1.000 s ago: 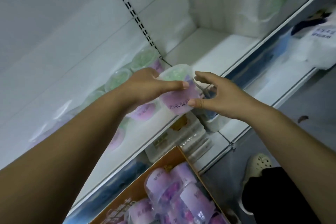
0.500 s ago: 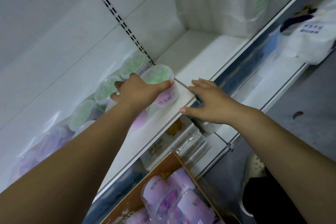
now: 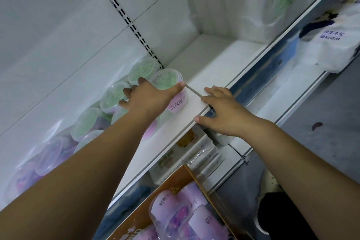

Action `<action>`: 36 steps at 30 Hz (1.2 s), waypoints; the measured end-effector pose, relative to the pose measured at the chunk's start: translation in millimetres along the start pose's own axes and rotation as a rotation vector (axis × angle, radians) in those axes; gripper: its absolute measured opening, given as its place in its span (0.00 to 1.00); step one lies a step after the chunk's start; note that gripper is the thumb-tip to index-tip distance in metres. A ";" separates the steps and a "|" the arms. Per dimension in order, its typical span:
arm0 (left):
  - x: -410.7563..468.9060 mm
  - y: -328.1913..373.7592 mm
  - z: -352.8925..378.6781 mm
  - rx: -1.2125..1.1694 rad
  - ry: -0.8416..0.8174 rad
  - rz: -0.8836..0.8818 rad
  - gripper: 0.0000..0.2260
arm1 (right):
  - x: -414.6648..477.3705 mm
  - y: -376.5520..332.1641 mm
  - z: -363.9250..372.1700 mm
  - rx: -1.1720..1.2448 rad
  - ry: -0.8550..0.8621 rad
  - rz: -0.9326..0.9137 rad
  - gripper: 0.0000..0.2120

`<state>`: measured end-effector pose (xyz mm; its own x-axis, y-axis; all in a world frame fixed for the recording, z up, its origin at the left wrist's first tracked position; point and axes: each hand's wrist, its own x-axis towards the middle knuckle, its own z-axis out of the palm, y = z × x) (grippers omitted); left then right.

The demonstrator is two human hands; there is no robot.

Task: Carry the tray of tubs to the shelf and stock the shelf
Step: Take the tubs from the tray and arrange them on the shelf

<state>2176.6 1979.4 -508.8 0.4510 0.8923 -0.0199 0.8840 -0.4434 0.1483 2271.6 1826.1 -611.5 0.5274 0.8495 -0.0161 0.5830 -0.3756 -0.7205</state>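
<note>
"Tub (image 3: pixel 169 84) with the pink label: where is it?"
"Standing on the white shelf (image 3: pixel 214 60), at the right end of the front row. A second ago both hands held it in the air before the shelf."
"What's round it?"
"Green-lidded tubs (image 3: pixel 115 96) crowd it at left and behind; white packs (image 3: pixel 243 9) sit well to the right. Below, a cardboard tray (image 3: pixel 175 183) holds purple tubs (image 3: pixel 171 212)."
"The hands?"
"Left hand (image 3: pixel 150 97) holds it between thumb and forefinger, the other fingers spread over the neighbours' lids. Right hand (image 3: pixel 224 111) has let go and lies flat, fingers straight, on the shelf's front edge."
</note>
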 end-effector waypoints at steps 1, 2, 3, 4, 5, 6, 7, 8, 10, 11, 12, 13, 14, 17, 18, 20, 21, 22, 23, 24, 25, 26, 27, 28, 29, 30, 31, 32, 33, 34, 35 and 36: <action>0.8 -0.9 1.6 0.022 0.017 0.016 0.57 | 0.9 -0.8 -0.7 -0.010 0.002 0.002 0.35; 1.1 -2.4 3.3 0.051 0.038 0.038 0.56 | 1.6 -2.0 -1.7 -0.015 0.006 0.004 0.35; 0.6 -4.2 4.2 0.083 0.056 0.061 0.56 | 2.1 -3.4 -2.5 -0.015 0.010 0.007 0.35; -0.4 -6.5 5.0 0.106 0.066 0.084 0.55 | 2.1 -5.3 -3.2 -0.014 0.011 0.012 0.35; -2.5 -9.2 5.1 0.123 0.074 0.105 0.53 | 1.8 -7.5 -3.4 -0.016 0.010 0.015 0.35; -4.6 -12.6 4.9 0.132 0.089 0.122 0.51 | 1.1 -9.8 -3.8 -0.020 0.007 0.018 0.35; -7.7 -16.3 4.4 0.135 0.114 0.138 0.49 | -0.4 -12.3 -4.0 -0.024 0.005 0.022 0.35; -10.5 -19.3 3.9 0.134 0.150 0.160 0.47 | -2.1 -14.4 -4.2 -0.026 0.006 0.027 0.35; -17.9 -31.0 3.0 0.104 0.231 0.209 0.41 | -8.4 -21.8 -1.9 -0.024 0.025 0.019 0.33; -21.7 -34.6 3.7 0.066 0.263 0.236 0.39 | -11.5 -22.7 -1.0 -0.017 0.047 0.017 0.32; -27.9 -42.4 2.6 0.008 0.285 0.249 0.37 | -15.3 -26.5 1.3 -0.012 0.071 0.010 0.31; -36.1 -50.7 0.7 -0.062 0.299 0.261 0.35 | -19.4 -30.8 4.4 0.000 0.097 0.003 0.30; -45.1 -60.0 0.2 -0.141 0.308 0.275 0.33 | -23.8 -34.4 8.2 0.019 0.127 -0.001 0.29; -78.3 -95.0 1.9 -0.383 0.316 0.295 0.24 | -38.6 -46.4 23.3 0.092 0.220 -0.036 0.27; -90.3 -108.4 3.5 -0.437 0.317 0.279 0.21 | -44.5 -50.7 29.6 0.119 0.240 -0.055 0.26; -115.1 -136.9 9.5 -0.503 0.312 0.209 0.19 | -59.1 -62.2 43.3 0.151 0.230 -0.094 0.23; -127.9 -152.3 14.6 -0.527 0.306 0.162 0.18 | -66.8 -68.3 51.1 0.142 0.206 -0.114 0.22; -142.2 -167.9 20.4 -0.552 0.294 0.107 0.17 | -73.6 -73.8 60.6 0.123 0.171 -0.132 0.21; -157.4 -183.9 27.1 -0.577 0.282 0.052 0.17 | -80.6 -78.7 71.1 0.103 0.128 -0.151 0.20; -173.1 -200.1 34.8 -0.598 0.272 0.004 0.16 | -87.9 -83.8 81.9 0.079 0.078 -0.172 0.20; -188.8 -216.4 42.5 -0.610 0.265 -0.039 0.16 | -95.5 -88.2 93.7 0.044 0.023 -0.197 0.20; -204.4 -232.5 49.9 -0.611 0.258 -0.079 0.16 | -102.8 -91.1 106.5 0.001 -0.040 -0.217 0.21; -218.6 -248.6 57.3 -0.596 0.245 -0.120 0.15 | -110.9 -94.7 117.9 -0.050 -0.100 -0.225 0.21; -231.6 -266.6 65.4 -0.568 0.225 -0.164 0.15 | -118.7 -98.5 128.6 -0.089 -0.154 -0.225 0.21; -244.1 -284.5 72.9 -0.533 0.207 -0.214 0.16 | -126.4 -102.1 138.1 -0.127 -0.204 -0.223 0.21; -256.6 -303.1 79.6 -0.499 0.192 -0.262 0.16 | -132.6 -104.8 147.1 -0.163 -0.244 -0.226 0.22; -268.7 -320.5 85.3 -0.461 0.181 -0.302 0.18 | -138.0 -106.8 154.5 -0.202 -0.277 -0.220 0.25; -281.1 -336.5 90.2 -0.407 0.166 -0.338 0.20 | -142.3 -107.3 160.8 -0.232 -0.295 -0.196 0.29; -293.0 -351.0 94.3 -0.335 0.140 -0.382 0.23 | -144.9 -105.3 166.1 -0.247 -0.308 -0.144 0.33; -305.4 -364.1 99.2 -0.258 0.111 -0.439 0.25 | -146.9 -102.7 170.3 -0.252 -0.316 -0.077 0.38; -317.3 -375.6 103.9 -0.186 0.091 -0.502 0.27 | -147.8 -99.3 173.6 -0.255 -0.326 0.001 0.43; -329.5 -385.2 108.0 -0.131 0.076 -0.556 0.29 | -148.7 -95.6 176.6 -0.251 -0.333 0.075 0.48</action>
<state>1700.9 1847.0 -666.2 -0.0917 0.9940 -0.0598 0.9607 0.1041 0.2575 2028.3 1801.1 -662.7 0.3694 0.8743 -0.3149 0.7049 -0.4844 -0.5181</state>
